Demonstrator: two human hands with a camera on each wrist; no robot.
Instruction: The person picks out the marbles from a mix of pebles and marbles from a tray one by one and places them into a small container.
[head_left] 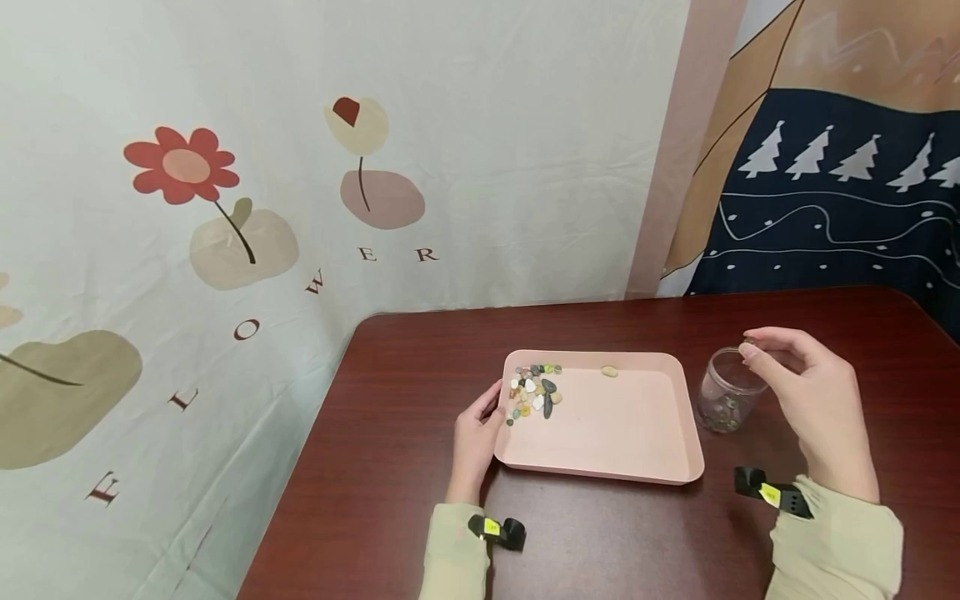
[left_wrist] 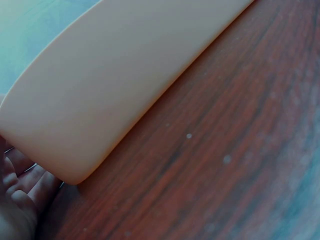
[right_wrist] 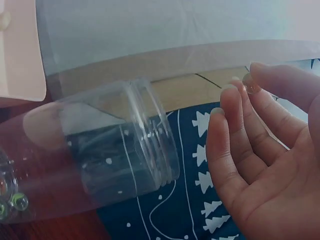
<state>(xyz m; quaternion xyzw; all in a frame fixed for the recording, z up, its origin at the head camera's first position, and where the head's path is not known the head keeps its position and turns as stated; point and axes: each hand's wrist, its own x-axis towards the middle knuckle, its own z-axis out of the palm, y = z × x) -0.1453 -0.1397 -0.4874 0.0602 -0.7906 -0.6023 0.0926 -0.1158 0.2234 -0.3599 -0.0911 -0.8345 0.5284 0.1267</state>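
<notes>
A pink rectangular tray [head_left: 615, 425] lies on the table, and my left hand [head_left: 474, 442] grips its left edge, thumb at the rim. In the left wrist view the fingers [left_wrist: 41, 186] curl by the tray's outer wall. My right hand [head_left: 831, 408] is raised beside the mouth of a clear plastic jar [head_left: 708, 407]. Between thumb and index finger it pinches a small clear glass marble [right_wrist: 251, 84]. The other fingers are loosely bent. Several marbles [right_wrist: 20, 201], some with green inside, sit at the bottom of the open jar.
Mixed pebbles and marbles [head_left: 536, 387] are gathered at the tray's left side. A single tan pebble [head_left: 610, 372] lies near its back wall. The dark red wooden table [head_left: 405, 392] ends at a printed curtain [head_left: 510, 208] behind.
</notes>
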